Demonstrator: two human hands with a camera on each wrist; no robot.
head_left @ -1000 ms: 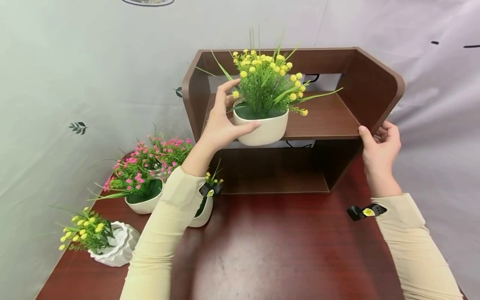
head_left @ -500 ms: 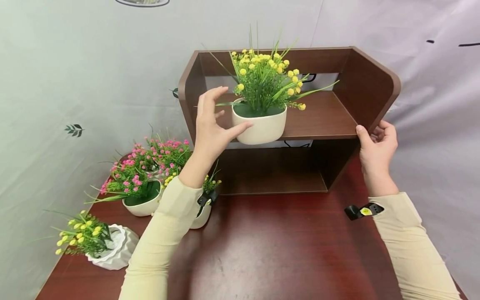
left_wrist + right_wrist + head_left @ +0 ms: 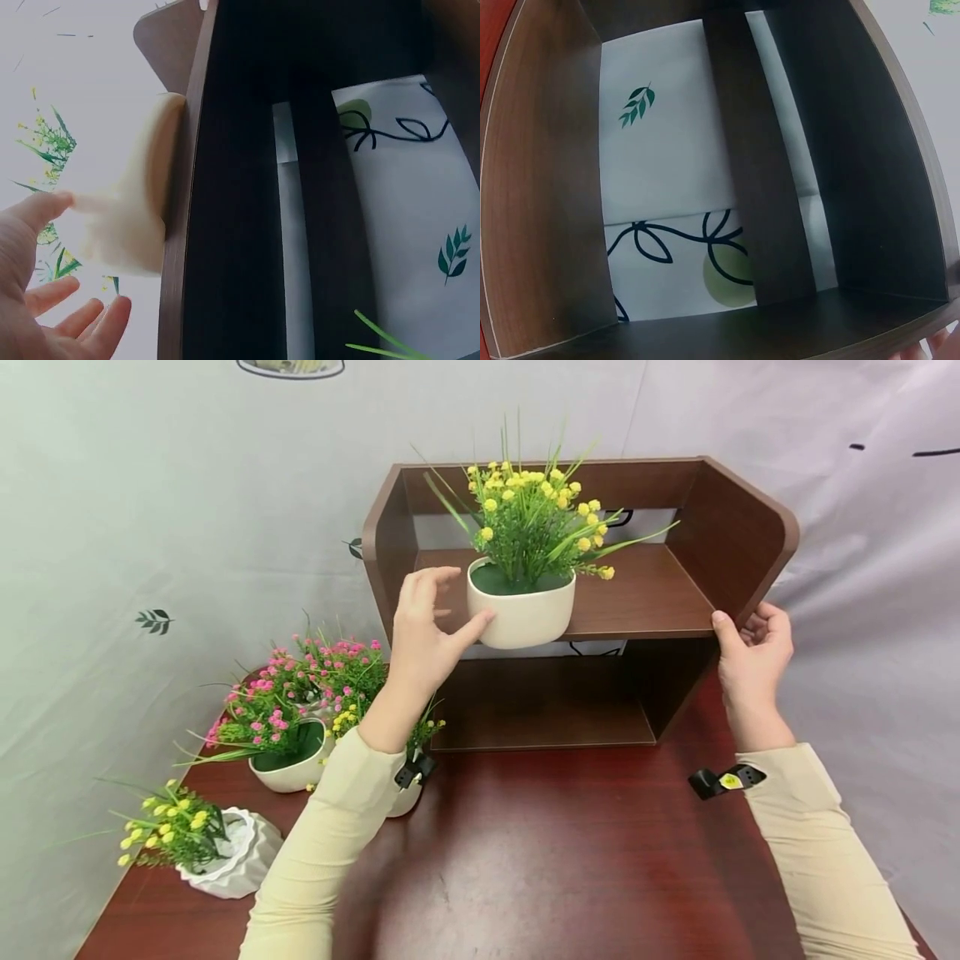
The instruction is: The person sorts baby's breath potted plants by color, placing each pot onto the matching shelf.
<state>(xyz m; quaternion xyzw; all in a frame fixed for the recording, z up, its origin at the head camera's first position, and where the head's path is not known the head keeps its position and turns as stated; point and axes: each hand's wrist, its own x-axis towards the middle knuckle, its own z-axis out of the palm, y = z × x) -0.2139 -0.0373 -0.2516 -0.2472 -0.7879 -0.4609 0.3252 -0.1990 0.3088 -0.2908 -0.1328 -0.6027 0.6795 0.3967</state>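
A cream oval pot (image 3: 522, 617) of yellow flowers (image 3: 536, 497) stands upright on the upper board of a brown two-tier shelf (image 3: 637, 597), at its front edge. My left hand (image 3: 426, 631) is at the pot's left side, its thumb at the front wall and its fingers apart from it. The left wrist view shows the thumb tip by the pot (image 3: 131, 202) and the other fingers spread below. My right hand (image 3: 756, 664) grips the shelf's right side panel, thumb in front and fingers behind; only fingertips (image 3: 934, 345) show in the right wrist view.
On the left of the red-brown table (image 3: 562, 852) stand pots of pink flowers (image 3: 288, 768) and a fluted white pot (image 3: 240, 860) with yellow flowers, tilted. Another yellow-flowered pot (image 3: 405, 797) is partly behind the left forearm. A pale curtain (image 3: 187, 510) hangs behind.
My left hand has loosened from the flowerpot, its fingers drawing back left and down. The pot keeps its place on the upper board. My right hand keeps its grip on the shelf.
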